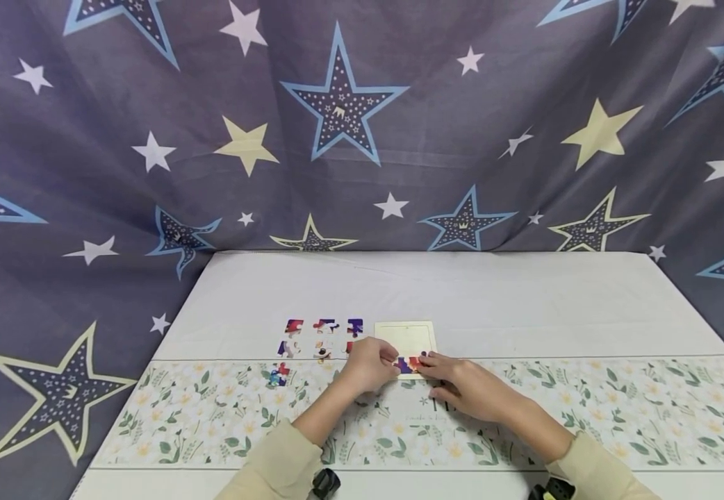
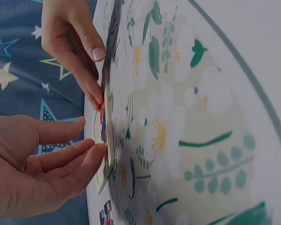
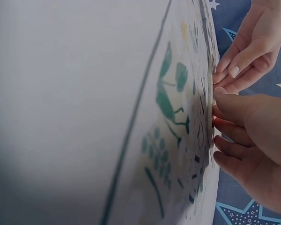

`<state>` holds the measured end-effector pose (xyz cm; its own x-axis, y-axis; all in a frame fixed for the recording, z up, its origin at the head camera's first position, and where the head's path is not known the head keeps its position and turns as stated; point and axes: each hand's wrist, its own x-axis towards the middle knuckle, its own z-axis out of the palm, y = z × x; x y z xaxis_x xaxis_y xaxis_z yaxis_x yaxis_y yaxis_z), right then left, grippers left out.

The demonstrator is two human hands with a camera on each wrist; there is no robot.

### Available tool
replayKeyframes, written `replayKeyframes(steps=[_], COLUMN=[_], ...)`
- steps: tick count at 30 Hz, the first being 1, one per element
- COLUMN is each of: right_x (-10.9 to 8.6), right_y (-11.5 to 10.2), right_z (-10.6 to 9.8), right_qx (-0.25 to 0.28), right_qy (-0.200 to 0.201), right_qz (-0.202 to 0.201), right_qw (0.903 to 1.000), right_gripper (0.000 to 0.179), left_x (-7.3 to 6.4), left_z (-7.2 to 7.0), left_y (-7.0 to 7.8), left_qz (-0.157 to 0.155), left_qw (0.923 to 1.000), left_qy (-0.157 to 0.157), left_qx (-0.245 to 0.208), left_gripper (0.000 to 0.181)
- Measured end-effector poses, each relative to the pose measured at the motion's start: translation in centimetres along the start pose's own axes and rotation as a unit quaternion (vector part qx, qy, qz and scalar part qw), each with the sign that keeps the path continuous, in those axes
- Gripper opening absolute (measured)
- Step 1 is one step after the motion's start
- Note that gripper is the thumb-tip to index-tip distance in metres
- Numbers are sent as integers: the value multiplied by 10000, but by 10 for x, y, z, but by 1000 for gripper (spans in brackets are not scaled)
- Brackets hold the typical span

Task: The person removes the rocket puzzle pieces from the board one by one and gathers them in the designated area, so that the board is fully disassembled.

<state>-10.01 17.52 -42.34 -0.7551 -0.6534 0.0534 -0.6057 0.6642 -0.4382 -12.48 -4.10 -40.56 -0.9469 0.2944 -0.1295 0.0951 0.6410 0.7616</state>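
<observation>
A shallow cream puzzle tray (image 1: 404,335) lies on the table between the hands. Purple and orange jigsaw pieces (image 1: 407,365) sit along its near edge. My left hand (image 1: 369,364) is at the tray's near left corner. In the left wrist view, this hand's thumb stands apart from the fingers, whose tips (image 2: 99,149) touch the tray's edge. From the right, my right hand (image 1: 477,390) reaches in with its fingertips on the pieces at the tray's near right. Its fingers are spread and lightly bent in the right wrist view, partly hiding the tray.
Left of the tray, several loose jigsaw pieces lie in rough rows, among them a red and white piece (image 1: 326,325) and a blue and red piece (image 1: 278,375). A floral runner (image 1: 212,410) crosses the white table (image 1: 499,295). A star-patterned cloth (image 1: 437,153) hangs behind it.
</observation>
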Motion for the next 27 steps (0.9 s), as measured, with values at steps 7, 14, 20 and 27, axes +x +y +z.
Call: replayKeyframes(steps=[7, 14, 20, 27], right_x=[-3, -5, -5, -4], right_y=[2, 3, 2, 3], right_z=[-1, -1, -2, -2], right_qx=[-83, -68, -103, -80], right_qy=[54, 21, -24, -22], right_qz=[0, -31, -70, -87], right_qw=[10000, 10000, 9999, 9999], right_gripper=[40, 40, 40, 39], left_x=[-1, 1, 2, 2], left_z=[2, 2, 0, 0], left_y=[3, 2, 2, 3], left_qz=[-27, -174, -389, -522], left_qw=[10000, 9996, 9979, 9962], left_qy=[6, -148, -163, -59], left_qx=[18, -171, -494, -690], left_gripper=[20, 20, 22, 19])
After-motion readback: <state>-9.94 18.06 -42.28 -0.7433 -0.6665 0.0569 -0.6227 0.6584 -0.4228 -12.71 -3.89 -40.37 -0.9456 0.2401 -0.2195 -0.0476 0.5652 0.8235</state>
